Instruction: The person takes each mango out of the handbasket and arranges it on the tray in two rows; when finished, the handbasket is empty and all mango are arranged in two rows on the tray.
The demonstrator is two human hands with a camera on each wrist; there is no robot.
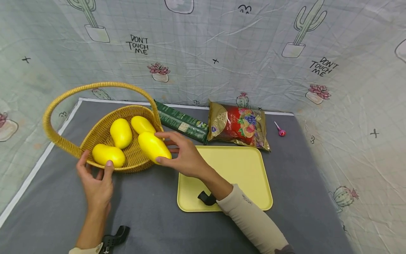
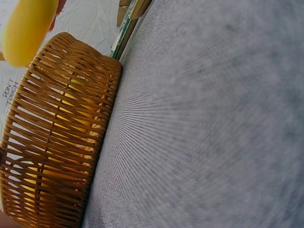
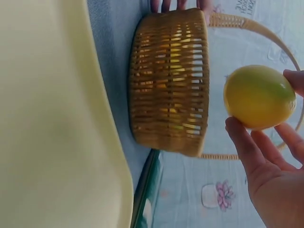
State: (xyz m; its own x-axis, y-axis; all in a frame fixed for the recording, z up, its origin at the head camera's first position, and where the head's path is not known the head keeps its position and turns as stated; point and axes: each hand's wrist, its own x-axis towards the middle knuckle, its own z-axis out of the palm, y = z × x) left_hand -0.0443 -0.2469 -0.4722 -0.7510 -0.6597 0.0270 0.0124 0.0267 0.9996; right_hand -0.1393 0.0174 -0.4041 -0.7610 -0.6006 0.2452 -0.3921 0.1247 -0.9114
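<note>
Fruit (image 1: 154, 146) held above basket rim (image 1: 139, 168)

The right hand (image 1: 187, 158) grips this yellow fruit between its thumb and fingers. The head view sets it over the basket's right side, and its height is hard to judge there; the right wrist view shows it raised past the rim, with a gap between. That same view turns up a green tint on its skin, where the head view gives plain yellow.

The left hand (image 1: 96, 187) holds the near left edge of the basket, thumb at the rim. The left wrist view catches little of that hand, but through the weave it shows yellow inside. Only from the head can three more fruits (image 1: 121, 133) be counted in the basket, under its tall arched handle (image 1: 104, 84).

Farther out, the right forearm crosses above a pale yellow tray (image 1: 234, 173). Behind the tray lie a long green packet (image 1: 182, 121) and a gold and red candy bag (image 1: 239, 127). A lollipop (image 1: 281, 132), seen only from the head, lies apart to their right on the grey tabletop (image 1: 152, 204).
</note>
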